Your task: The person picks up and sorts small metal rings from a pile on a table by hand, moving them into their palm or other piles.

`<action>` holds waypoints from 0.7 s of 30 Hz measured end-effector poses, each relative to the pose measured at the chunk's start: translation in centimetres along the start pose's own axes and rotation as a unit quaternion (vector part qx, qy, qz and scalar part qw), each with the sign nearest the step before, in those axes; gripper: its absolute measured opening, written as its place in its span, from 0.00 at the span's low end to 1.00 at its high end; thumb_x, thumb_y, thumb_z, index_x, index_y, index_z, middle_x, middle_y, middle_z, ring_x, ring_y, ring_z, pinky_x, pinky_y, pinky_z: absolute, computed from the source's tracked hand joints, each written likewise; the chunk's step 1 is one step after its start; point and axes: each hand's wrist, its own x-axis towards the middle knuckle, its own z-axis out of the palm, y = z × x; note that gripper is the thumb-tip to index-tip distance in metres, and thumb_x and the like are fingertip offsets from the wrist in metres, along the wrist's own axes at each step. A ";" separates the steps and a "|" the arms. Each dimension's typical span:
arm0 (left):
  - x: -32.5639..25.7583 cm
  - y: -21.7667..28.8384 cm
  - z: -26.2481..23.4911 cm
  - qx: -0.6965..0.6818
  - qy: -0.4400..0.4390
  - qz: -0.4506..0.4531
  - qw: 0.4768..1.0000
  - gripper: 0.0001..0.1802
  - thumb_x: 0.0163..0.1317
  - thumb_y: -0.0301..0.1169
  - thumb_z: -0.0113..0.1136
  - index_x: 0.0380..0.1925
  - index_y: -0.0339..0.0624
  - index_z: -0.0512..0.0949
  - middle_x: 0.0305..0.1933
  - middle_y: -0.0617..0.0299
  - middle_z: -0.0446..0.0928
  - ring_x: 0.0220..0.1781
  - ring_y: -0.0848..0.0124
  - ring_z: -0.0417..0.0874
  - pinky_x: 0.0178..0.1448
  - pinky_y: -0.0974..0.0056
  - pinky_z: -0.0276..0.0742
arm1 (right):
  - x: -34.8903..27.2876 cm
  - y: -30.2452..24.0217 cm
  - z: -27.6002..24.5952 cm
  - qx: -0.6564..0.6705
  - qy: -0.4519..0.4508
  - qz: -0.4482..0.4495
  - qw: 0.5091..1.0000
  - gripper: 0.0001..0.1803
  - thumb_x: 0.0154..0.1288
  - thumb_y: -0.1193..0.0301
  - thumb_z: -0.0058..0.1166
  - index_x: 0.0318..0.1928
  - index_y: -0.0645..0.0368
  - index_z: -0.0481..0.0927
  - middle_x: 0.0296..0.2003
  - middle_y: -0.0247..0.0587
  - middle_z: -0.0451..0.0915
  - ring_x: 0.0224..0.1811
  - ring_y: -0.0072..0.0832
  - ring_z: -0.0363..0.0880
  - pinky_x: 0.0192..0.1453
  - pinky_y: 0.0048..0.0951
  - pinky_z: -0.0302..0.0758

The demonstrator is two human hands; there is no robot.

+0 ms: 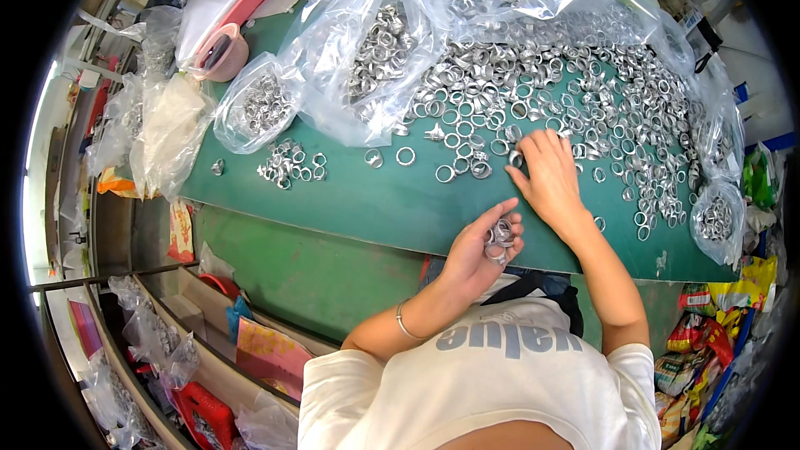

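Observation:
My left hand [479, 254] is cupped at the near edge of the green table, its fingers curled round several silver rings [499, 237]. Farther up and to the right, my right hand [548, 173] reaches over the near side of a wide heap of metal rings [583, 108]. A ring [516, 158] lies at its thumb and fingertips, which look pinched on it. A loose group of rings [467, 146] is just left of that hand. Two single rings [405, 156] lie farther left, beside a small cluster [292, 162].
Clear plastic bags with rings [382, 58] stand at the back, and a smaller bag [265, 104] sits left. A pink cup [223, 52] is at the far left. Another ring bag [717, 218] rests at the right edge. Shelves with bags [158, 325] run along the lower left.

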 end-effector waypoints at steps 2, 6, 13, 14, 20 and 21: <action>-0.5 -0.4 3.8 0.112 0.181 0.070 0.975 0.15 0.67 0.35 0.49 0.49 0.39 0.71 0.49 0.56 0.74 0.52 0.66 0.76 0.59 0.60 0.73 | -0.6 -0.1 -1.3 0.047 -0.042 0.017 0.998 0.14 0.48 0.69 0.63 0.35 0.60 0.75 0.33 0.39 0.74 0.41 0.37 0.70 0.46 0.35 0.64; -0.4 0.0 4.4 0.082 0.150 0.071 0.983 0.17 0.67 0.34 0.49 0.53 0.39 0.69 0.50 0.56 0.74 0.52 0.67 0.76 0.58 0.61 0.74 | -0.2 -0.9 -4.4 0.261 -0.210 0.014 0.942 0.14 0.46 0.70 0.65 0.34 0.61 0.77 0.34 0.38 0.77 0.41 0.36 0.70 0.47 0.32 0.66; 0.5 -0.1 3.5 0.140 0.150 0.049 0.977 0.19 0.67 0.34 0.48 0.57 0.41 0.67 0.52 0.55 0.73 0.52 0.65 0.76 0.59 0.58 0.74 | 2.5 0.7 0.2 0.036 -0.013 -0.090 0.995 0.15 0.47 0.76 0.62 0.38 0.59 0.76 0.51 0.41 0.70 0.56 0.40 0.64 0.58 0.40 0.61; 0.3 -0.2 3.9 0.132 0.149 0.056 0.978 0.19 0.67 0.34 0.49 0.56 0.40 0.67 0.52 0.55 0.72 0.52 0.65 0.76 0.59 0.59 0.74 | 2.4 0.7 0.0 0.030 -0.016 -0.083 0.996 0.16 0.46 0.76 0.62 0.38 0.59 0.76 0.51 0.41 0.69 0.57 0.41 0.63 0.58 0.41 0.61; 0.0 0.7 4.8 0.065 0.120 0.094 0.986 0.18 0.66 0.33 0.51 0.54 0.39 0.69 0.52 0.56 0.73 0.51 0.68 0.77 0.55 0.62 0.77 | 1.7 0.0 -4.6 0.290 -0.252 -0.065 0.921 0.13 0.49 0.74 0.60 0.38 0.60 0.79 0.53 0.40 0.71 0.59 0.38 0.66 0.64 0.38 0.57; 0.1 0.7 4.3 0.080 0.132 0.083 0.985 0.17 0.66 0.33 0.51 0.53 0.39 0.69 0.52 0.56 0.73 0.50 0.67 0.77 0.55 0.62 0.77 | 2.1 0.2 -4.2 0.315 -0.231 -0.042 0.920 0.14 0.49 0.74 0.60 0.39 0.60 0.79 0.53 0.41 0.71 0.58 0.38 0.66 0.64 0.39 0.58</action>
